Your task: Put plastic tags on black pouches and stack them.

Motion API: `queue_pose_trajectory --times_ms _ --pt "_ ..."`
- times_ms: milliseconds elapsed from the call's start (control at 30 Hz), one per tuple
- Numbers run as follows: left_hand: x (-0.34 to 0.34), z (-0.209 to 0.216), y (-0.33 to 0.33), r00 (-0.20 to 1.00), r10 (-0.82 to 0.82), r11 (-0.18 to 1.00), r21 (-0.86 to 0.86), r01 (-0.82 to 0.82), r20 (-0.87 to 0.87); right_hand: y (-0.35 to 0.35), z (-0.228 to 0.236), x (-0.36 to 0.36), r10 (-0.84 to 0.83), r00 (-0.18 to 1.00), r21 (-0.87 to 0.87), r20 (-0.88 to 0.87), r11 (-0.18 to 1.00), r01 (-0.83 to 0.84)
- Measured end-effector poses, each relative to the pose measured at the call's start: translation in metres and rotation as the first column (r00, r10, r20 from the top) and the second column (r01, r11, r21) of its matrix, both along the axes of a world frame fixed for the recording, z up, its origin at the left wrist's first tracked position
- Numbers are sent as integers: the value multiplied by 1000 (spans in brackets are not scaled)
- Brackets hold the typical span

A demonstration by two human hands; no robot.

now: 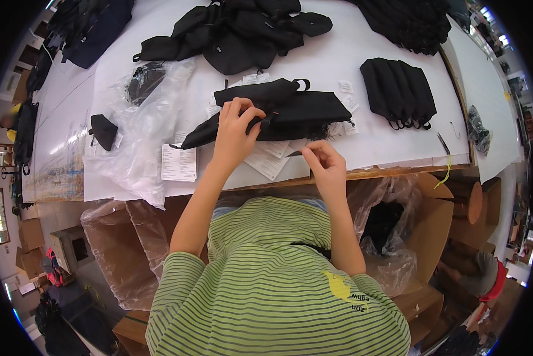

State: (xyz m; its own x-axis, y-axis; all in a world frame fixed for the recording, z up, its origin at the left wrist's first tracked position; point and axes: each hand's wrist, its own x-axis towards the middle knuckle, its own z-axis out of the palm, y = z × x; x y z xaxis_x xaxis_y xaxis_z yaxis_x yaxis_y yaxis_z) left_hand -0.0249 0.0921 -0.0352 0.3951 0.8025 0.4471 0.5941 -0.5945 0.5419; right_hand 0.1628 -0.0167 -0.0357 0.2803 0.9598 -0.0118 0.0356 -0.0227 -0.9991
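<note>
My left hand (236,132) is closed on the upper part of a black fabric pouch (314,110), pinching its cloth near a zipper opening. The pouch lies on the white table and has a small loop at its top edge. Just below its right end, my right hand (327,168) pinches a small dark pointed piece (295,153) between thumb and fingertips. What kind of thing it is I cannot tell. Dark loose threads (321,130) hang at the pouch's lower right edge. Printed paper slips (269,161) lie partly under the pouch.
A heap of black pouches (242,38) lies at the back, with a neat stack (397,92) at the right. Clear plastic bags (138,139) spread at the left beside a small black piece (103,132). A pointed tool (443,144) with yellow cord lies near the front edge. Cardboard boxes (432,237) stand below.
</note>
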Motion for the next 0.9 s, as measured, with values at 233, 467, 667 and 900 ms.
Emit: queue_pose_trajectory --times_ms 233,467,667,900 --pt "7 -1 -13 990 36 996 -84 -25 135 39 28 -19 115 856 -77 504 993 -88" --pt "10 9 -33 964 16 962 -268 58 266 26 22 -15 63 834 123 548 980 -154" --pt "14 16 -38 915 17 946 -304 116 403 17 28 -13 138 898 -51 418 990 -129" --pt "18 43 -58 531 201 701 -499 509 823 0 40 5 153 894 195 -421 978 -75"
